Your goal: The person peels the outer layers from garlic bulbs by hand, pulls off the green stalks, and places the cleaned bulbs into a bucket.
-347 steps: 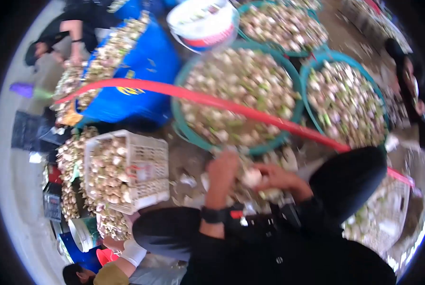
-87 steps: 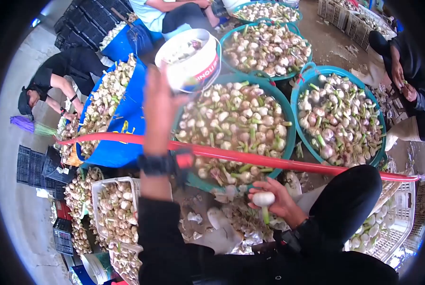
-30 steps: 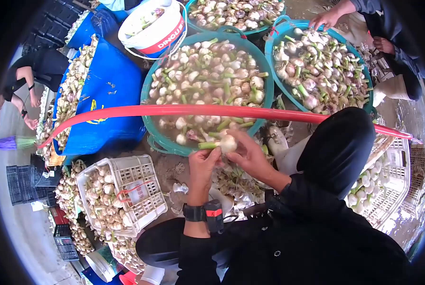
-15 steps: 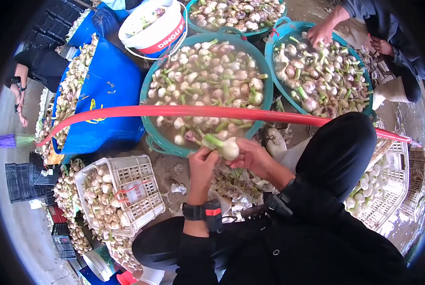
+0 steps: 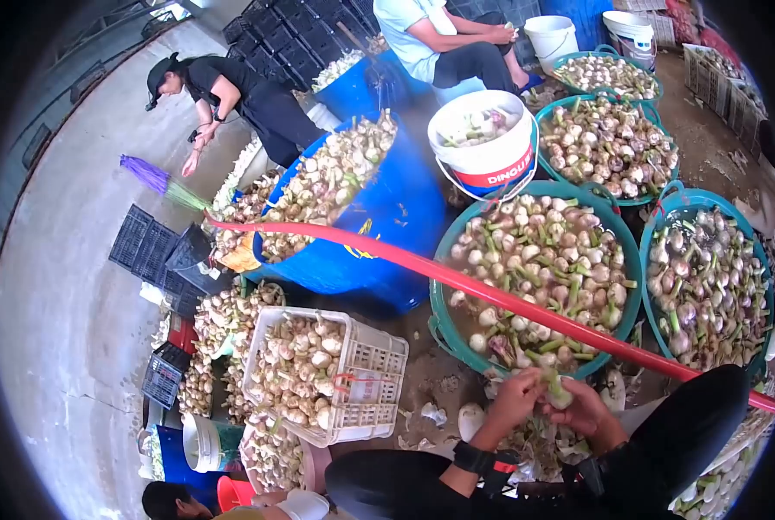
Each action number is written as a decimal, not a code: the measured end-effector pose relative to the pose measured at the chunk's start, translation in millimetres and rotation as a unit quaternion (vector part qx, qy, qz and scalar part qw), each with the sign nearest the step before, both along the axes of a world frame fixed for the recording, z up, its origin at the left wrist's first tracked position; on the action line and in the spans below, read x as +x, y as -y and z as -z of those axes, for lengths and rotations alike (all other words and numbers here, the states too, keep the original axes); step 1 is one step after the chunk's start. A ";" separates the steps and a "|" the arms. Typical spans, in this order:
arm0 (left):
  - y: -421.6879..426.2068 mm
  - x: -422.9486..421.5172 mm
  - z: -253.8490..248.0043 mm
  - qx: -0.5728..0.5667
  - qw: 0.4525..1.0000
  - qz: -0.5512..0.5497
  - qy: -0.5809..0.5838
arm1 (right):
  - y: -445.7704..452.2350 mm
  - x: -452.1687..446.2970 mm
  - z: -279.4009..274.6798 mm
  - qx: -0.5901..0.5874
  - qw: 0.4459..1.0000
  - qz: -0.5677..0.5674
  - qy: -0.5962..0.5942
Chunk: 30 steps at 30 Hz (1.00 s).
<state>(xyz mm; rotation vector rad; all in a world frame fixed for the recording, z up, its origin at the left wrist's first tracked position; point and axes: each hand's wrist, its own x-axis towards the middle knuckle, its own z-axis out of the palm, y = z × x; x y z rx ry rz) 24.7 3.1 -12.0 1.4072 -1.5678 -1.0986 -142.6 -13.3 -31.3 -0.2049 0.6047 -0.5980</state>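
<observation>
My left hand (image 5: 515, 400) and my right hand (image 5: 580, 407) are together in front of my knees, both closed on one garlic bulb (image 5: 557, 392) with a green stem. The left fingers pinch its stem end and the right fingers wrap round the bulb's side. Just beyond them stands a round green tub (image 5: 439, 299) with garlic bulbs in water. A red hose (image 5: 509, 301) crosses above that tub. Peeled skins (image 5: 543, 446) lie on the ground beneath my hands.
A white crate (image 5: 379, 373) of garlic stands at the left, near a blue tub (image 5: 396, 234) of garlic. A white bucket (image 5: 483, 156) is behind the green tub. Another green tub (image 5: 708, 201) stands right. People sit or bend at the upper left, top and lower left.
The view has swung left, so the tubs and my hands appear farther right. The bulb remains in both hands, its stem end now turned upward. The person at the upper left shows more fully.
</observation>
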 end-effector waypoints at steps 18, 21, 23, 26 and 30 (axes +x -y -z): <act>-1.9 -3.0 -19.3 0.022 0.990 -0.037 0.133 | -6.7 -16.9 -9.1 -0.064 0.980 0.014 -0.188; -0.4 -18.9 -39.8 0.005 0.993 0.029 0.111 | -11.7 -9.7 -11.5 -0.091 0.979 0.015 -0.181; -3.2 -20.3 -29.0 -0.022 0.992 0.009 0.121 | -13.1 -7.8 -10.7 -0.104 0.982 0.029 -0.157; -5.5 -16.5 -21.4 -0.005 0.990 0.024 0.137 | -15.5 -10.4 -11.2 -0.113 0.980 0.056 -0.152; -5.6 -17.6 -30.7 -0.110 0.956 0.059 0.267 | -13.2 -11.2 -1.5 -0.120 0.985 0.024 -0.119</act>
